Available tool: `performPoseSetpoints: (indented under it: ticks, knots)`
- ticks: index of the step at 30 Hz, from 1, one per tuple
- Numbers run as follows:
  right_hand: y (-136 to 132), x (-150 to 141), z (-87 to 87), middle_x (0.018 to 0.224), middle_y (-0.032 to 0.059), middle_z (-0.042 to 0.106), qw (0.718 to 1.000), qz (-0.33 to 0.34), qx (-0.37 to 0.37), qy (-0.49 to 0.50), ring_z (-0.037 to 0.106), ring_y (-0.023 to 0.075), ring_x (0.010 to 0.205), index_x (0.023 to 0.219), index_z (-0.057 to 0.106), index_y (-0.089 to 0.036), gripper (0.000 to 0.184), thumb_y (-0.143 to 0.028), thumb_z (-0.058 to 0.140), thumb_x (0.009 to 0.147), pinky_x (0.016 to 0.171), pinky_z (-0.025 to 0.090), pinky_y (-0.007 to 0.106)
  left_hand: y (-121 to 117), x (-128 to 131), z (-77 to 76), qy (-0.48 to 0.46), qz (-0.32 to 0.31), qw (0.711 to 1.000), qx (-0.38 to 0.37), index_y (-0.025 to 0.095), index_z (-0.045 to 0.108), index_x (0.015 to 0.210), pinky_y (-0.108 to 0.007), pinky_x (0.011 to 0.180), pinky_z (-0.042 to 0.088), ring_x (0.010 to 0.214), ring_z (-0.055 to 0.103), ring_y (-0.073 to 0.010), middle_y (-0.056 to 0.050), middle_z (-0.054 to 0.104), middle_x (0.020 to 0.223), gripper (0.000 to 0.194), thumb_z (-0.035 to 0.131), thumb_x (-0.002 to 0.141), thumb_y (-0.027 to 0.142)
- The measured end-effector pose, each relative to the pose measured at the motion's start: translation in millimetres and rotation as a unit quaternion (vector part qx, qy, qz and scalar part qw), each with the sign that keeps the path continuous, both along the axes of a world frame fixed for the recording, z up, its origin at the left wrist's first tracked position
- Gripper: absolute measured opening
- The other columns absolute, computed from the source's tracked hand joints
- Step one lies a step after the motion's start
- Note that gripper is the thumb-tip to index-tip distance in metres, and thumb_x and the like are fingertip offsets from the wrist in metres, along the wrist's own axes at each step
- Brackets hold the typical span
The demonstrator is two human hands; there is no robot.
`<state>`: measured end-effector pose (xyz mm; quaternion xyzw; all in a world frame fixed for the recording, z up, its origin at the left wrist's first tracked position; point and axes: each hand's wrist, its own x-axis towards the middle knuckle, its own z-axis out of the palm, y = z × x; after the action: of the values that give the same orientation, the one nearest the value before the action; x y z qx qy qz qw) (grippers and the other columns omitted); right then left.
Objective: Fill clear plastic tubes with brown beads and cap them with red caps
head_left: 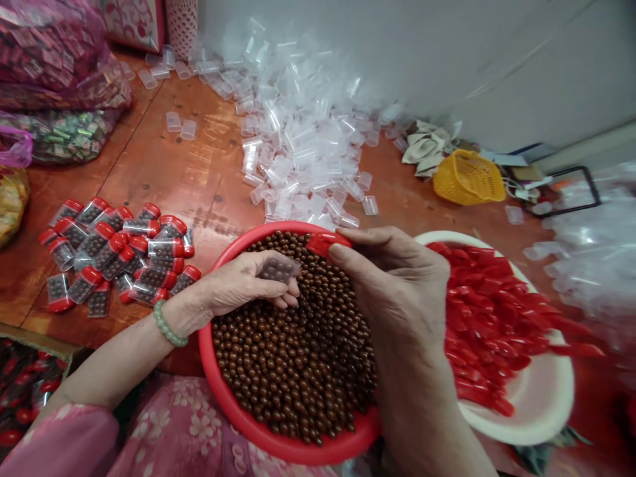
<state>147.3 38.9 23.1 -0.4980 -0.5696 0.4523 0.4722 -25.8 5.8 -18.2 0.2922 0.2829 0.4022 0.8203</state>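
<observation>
My left hand [243,285] is over a red plastic basin [298,450] and is shut on a clear plastic tube [278,268] filled with brown candy balls. The balls [293,351] fill the basin in a deep layer, and my fingertips touch them. My right hand [402,291] pinches a red cap [322,243] above the basin's rim, close to the tube but apart from it. To the right, a white bowl [541,404] holds a heap of red caps [489,311], partly hidden behind my right hand.
Capped tubes of brown balls [114,252] lie in a cluster on the orange wooden table [163,159]. Loose clear tubes [293,132] spread across its far side. Bags of wrapped goods [50,66], a yellow basket [467,177] and a box of capped tubes [24,391] stand around.
</observation>
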Motion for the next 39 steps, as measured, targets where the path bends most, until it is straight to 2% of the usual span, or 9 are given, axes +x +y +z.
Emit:
performPoseSetpoints:
  ticks: [2, 6, 11, 16, 22, 26, 30, 34, 39]
  knots:
    - [-2, -7, -6.0, 0.081, -0.0037, 0.074, 1.0, -0.014, 0.012, 0.024, 0.07, 0.0129, 0.073, 0.083, 0.072, -0.026, 0.015, -0.021, 0.08, 0.072, 0.074, 0.059, 0.029, 1, 0, -2.1, -0.029, -0.006, 1.0, -0.009, 0.012, 0.06, 0.1, -0.026, 0.075, 0.052, 0.079, 0.066, -0.0133, -0.005, 0.068, 0.086, 0.036, 0.077, 0.07, 0.021]
    - [-6, -17, -16.8, 0.08, -0.0029, 0.073, 0.999, 0.033, 0.002, 0.031, 0.065, 0.0113, 0.06, 0.083, 0.071, -0.025, 0.013, -0.023, 0.079, 0.073, 0.06, 0.056, 0.027, 0, -1, -3.5, -0.038, -0.003, 0.999, -0.002, 0.01, 0.063, 0.095, -0.025, 0.075, 0.052, 0.08, 0.065, -0.0129, -0.006, 0.066, 0.087, 0.035, 0.08, 0.069, 0.026]
    - [-6, -17, -20.8, 0.086, -0.0019, 0.073, 0.999, 0.039, 0.023, 0.021, 0.068, 0.0113, 0.073, 0.084, 0.072, -0.024, 0.015, -0.018, 0.079, 0.072, 0.069, 0.057, 0.025, -1, -1, -4.6, -0.016, 0.006, 1.0, 0.024, 0.011, 0.063, 0.096, -0.024, 0.073, 0.05, 0.078, 0.064, -0.0121, -0.004, 0.065, 0.085, 0.034, 0.079, 0.07, 0.028]
    - [-6, -18, -24.3, 0.083, -0.0019, 0.072, 0.997, 0.043, 0.059, 0.021, 0.066, 0.0112, 0.066, 0.08, 0.071, -0.024, 0.013, -0.019, 0.079, 0.071, 0.058, 0.055, 0.024, 0, 0, -4.6, 0.006, 0.011, 1.0, 0.028, 0.01, 0.062, 0.092, -0.023, 0.07, 0.049, 0.074, 0.063, -0.0105, -0.003, 0.065, 0.08, 0.028, 0.076, 0.071, 0.023]
    - [-4, -13, -36.1, 0.083, -0.0009, 0.072, 0.995, 0.047, 0.087, -0.023, 0.067, 0.0138, 0.078, 0.083, 0.07, -0.023, 0.012, -0.018, 0.076, 0.075, 0.076, 0.056, 0.03, -1, -1, -0.9, 0.033, 0.006, 0.999, 0.019, 0.011, 0.059, 0.092, -0.022, 0.066, 0.048, 0.069, 0.061, -0.0094, -0.002, 0.064, 0.079, 0.023, 0.071, 0.075, 0.02]
    - [-6, -14, -36.5, 0.084, 0.0, 0.072, 0.992, 0.037, 0.119, -0.013, 0.068, 0.0138, 0.076, 0.082, 0.069, -0.023, 0.01, -0.018, 0.074, 0.076, 0.072, 0.057, 0.029, 0, -2, -0.5, 0.031, -0.019, 0.999, 0.036, 0.011, 0.058, 0.088, -0.023, 0.064, 0.048, 0.066, 0.06, -0.0087, -0.001, 0.062, 0.076, 0.021, 0.07, 0.075, 0.023]
    - [-6, -16, -35.2, 0.084, 0.0009, 0.072, 0.988, 0.06, 0.145, -0.007, 0.068, 0.0145, 0.076, 0.082, 0.068, -0.022, 0.01, -0.018, 0.074, 0.076, 0.068, 0.058, 0.028, 1, -3, -0.4, 0.02, -0.033, 0.999, 0.03, 0.011, 0.059, 0.087, -0.023, 0.064, 0.048, 0.065, 0.059, -0.0086, -0.002, 0.062, 0.077, 0.025, 0.072, 0.073, 0.026]
    - [-5, -15, -35.0, 0.087, 0.001, 0.073, 0.986, 0.074, 0.145, -0.029, 0.069, 0.0143, 0.078, 0.083, 0.068, -0.022, 0.01, -0.015, 0.073, 0.077, 0.071, 0.058, 0.028, 2, -3, 0.0, 0.031, -0.012, 0.999, 0.025, 0.011, 0.056, 0.085, -0.022, 0.061, 0.047, 0.064, 0.059, -0.0084, -0.001, 0.061, 0.075, 0.023, 0.07, 0.072, 0.024]
    - [-2, -5, -28.7, 0.087, 0.0004, 0.073, 0.98, 0.124, 0.127, -0.088, 0.069, 0.0145, 0.079, 0.085, 0.069, -0.023, 0.01, -0.015, 0.071, 0.079, 0.074, 0.058, 0.029, 1, -2, 0.3, 0.064, -0.026, 0.997, 0.045, 0.011, 0.055, 0.085, -0.022, 0.062, 0.047, 0.061, 0.056, -0.007, 0.0, 0.059, 0.073, 0.013, 0.062, 0.077, 0.019]
